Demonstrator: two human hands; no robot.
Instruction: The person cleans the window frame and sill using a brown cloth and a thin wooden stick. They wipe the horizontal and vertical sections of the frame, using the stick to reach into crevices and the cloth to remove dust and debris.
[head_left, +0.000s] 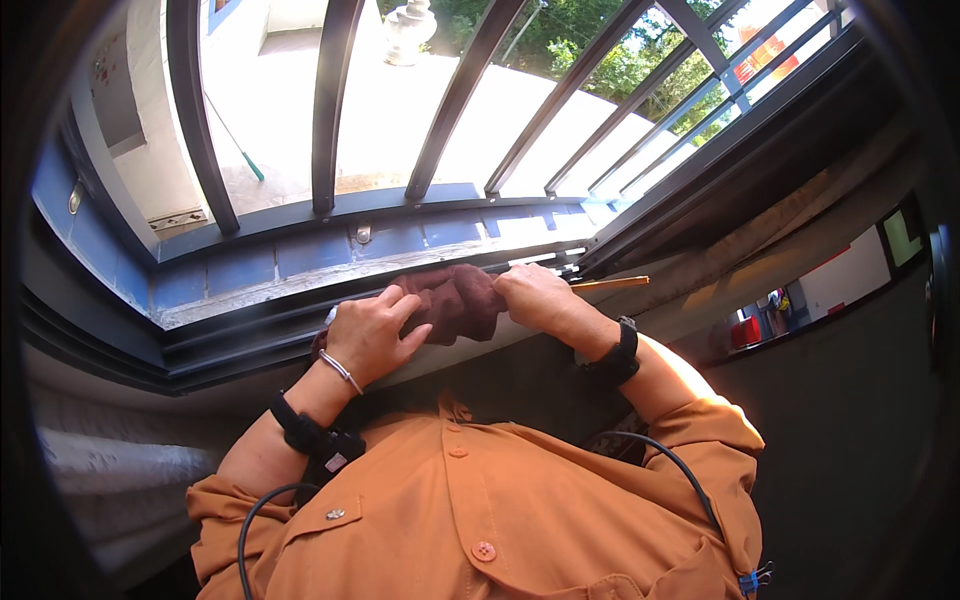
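A crumpled dark maroon cloth (454, 300) lies over the dark window track (247, 337) between my two hands. My left hand (379, 330) rests on the cloth's left part, fingers bent and thumb out; whether it grips the cloth is hard to tell. Pinched in the fingers of my right hand (534, 296) is the cloth's right end. A thin wooden stick (611, 283) sticks out to the right from beneath or behind my right hand; its other end is hidden. A small part of the cloth also shows under my left wrist.
Dark metal window bars (450, 97) rise beyond the blue-tiled sill (240, 276). A dark sliding frame (720, 150) stands at the right, with a curtain (720, 277) below it. Another pale curtain (120, 461) hangs at lower left. Outside, a green-handled stick (252, 166) leans.
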